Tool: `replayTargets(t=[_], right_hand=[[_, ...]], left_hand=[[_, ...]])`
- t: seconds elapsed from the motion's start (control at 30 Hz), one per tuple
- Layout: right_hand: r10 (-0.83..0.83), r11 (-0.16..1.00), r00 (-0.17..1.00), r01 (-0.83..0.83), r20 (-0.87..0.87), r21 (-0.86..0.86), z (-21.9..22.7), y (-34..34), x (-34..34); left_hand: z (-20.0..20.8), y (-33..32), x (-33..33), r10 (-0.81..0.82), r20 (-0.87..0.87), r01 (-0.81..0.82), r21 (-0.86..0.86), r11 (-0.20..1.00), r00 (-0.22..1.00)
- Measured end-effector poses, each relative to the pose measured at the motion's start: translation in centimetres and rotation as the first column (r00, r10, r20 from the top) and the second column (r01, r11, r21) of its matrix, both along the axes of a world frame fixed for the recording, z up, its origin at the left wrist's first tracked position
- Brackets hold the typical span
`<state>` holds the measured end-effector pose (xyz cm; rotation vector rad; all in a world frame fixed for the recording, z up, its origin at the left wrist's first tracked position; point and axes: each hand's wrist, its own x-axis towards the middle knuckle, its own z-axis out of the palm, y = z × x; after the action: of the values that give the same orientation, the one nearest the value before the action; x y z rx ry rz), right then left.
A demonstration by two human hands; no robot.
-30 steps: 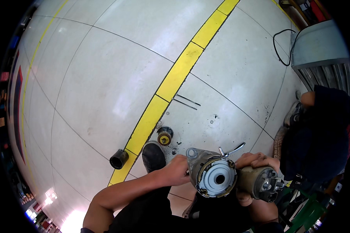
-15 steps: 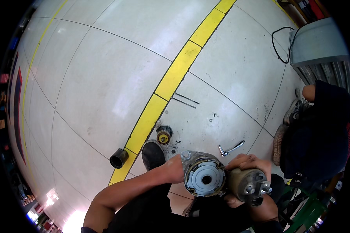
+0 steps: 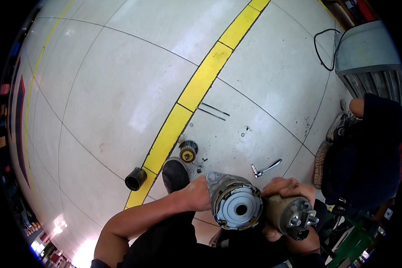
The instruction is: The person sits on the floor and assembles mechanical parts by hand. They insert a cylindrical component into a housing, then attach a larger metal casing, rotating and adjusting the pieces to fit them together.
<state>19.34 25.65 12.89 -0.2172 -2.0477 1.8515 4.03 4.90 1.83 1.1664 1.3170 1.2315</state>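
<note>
A mechanical repair workshop: a yellow stripe [image 3: 204, 81] marks the pale tiled floor [image 3: 114, 80], flecked with dark debris [image 3: 199, 170], where a ratchet wrench [image 3: 270, 167], two thin rods [image 3: 215, 109] and a motor armature [image 3: 188, 152] rest; a starter motor [image 3: 229, 206] is held above it.

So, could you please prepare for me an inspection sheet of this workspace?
Surface: pale tiled floor with yellow stripe and dark specks
Things in hand: metal housing with pale round face; studded cylinder beside it; joined or not, cannot tell
Clutter: metal hand tool, two thin rods, round part with yellow end, dark hollow tube at the stripe's edge
Hands: left hand holds the metal housing's side; right hand wraps the studded cylinder
Cables: black cable loop by grey cabinet
Surroundings: another person in dark clothing, right side; green frame, lower right
</note>
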Motion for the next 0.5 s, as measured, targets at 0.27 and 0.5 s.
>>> replayTargets(t=[0.27,0.5], right_hand=[[-0.049,0.998,0.999,0.049,-0.005,-0.030,1.3,-0.6,-0.5],[0.013,1.000,1.000,-0.013,0.021,-0.006,-0.1,-0.6,0.0]], left_hand=[[-0.5,-0.8,-0.3,-0.052,0.037,0.054,-0.039,0.998,0.998],[-2.4,-1.1,1.6,0.003,-0.101,0.002,0.055,0.998,0.995]])
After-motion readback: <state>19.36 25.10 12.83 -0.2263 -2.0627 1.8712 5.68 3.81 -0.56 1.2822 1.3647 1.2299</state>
